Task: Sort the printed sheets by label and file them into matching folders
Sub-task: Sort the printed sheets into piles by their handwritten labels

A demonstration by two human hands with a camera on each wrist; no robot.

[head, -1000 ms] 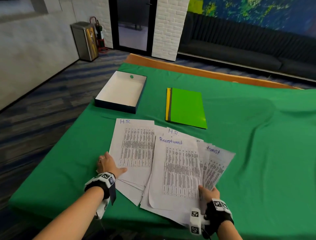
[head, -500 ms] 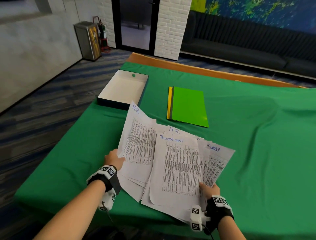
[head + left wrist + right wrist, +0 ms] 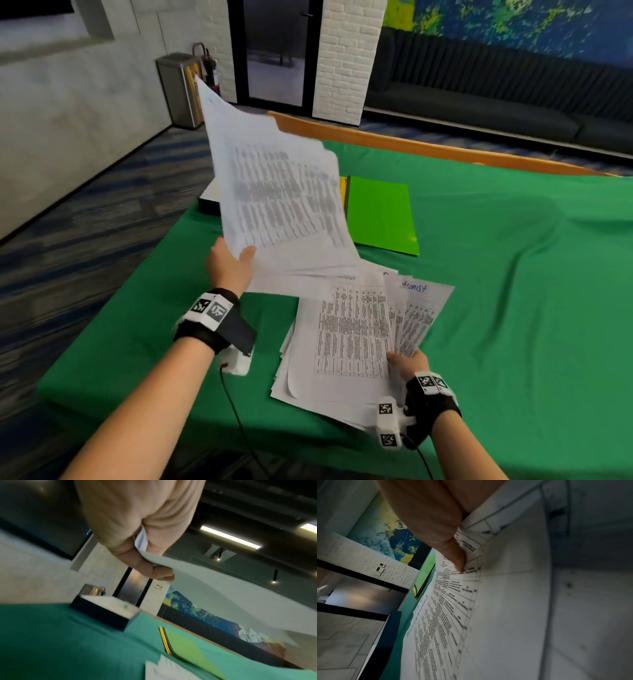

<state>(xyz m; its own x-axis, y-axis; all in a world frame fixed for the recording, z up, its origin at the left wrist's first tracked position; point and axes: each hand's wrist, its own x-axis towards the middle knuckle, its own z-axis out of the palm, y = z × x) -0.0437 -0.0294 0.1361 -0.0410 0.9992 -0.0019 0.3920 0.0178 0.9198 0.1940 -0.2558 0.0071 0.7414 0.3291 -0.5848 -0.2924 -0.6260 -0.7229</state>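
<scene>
My left hand (image 3: 233, 262) pinches the lower corner of a bunch of printed sheets (image 3: 274, 192) and holds them raised and tilted above the green table; its curled fingers (image 3: 150, 570) clamp the paper (image 3: 223, 588). A second pile of printed sheets (image 3: 356, 339), one labelled "…tionist", lies fanned on the cloth at the near edge. My right hand (image 3: 407, 363) grips that pile's lower right corner, thumb (image 3: 457, 558) on the top sheet (image 3: 471, 615). A stack of folders, bright green (image 3: 380, 212) on top with yellow and dark edges, lies flat behind the sheets.
An open dark-blue box (image 3: 104, 609) with a white inside stands at the table's far left, mostly hidden by the raised sheets in the head view. The green cloth (image 3: 513, 291) stretches bare to the right. A wooden table edge (image 3: 411, 144) shows beyond.
My left hand has lifted the H.R. sheets off the table, up and toward the far left. The right hand stays on the other pile's corner.
</scene>
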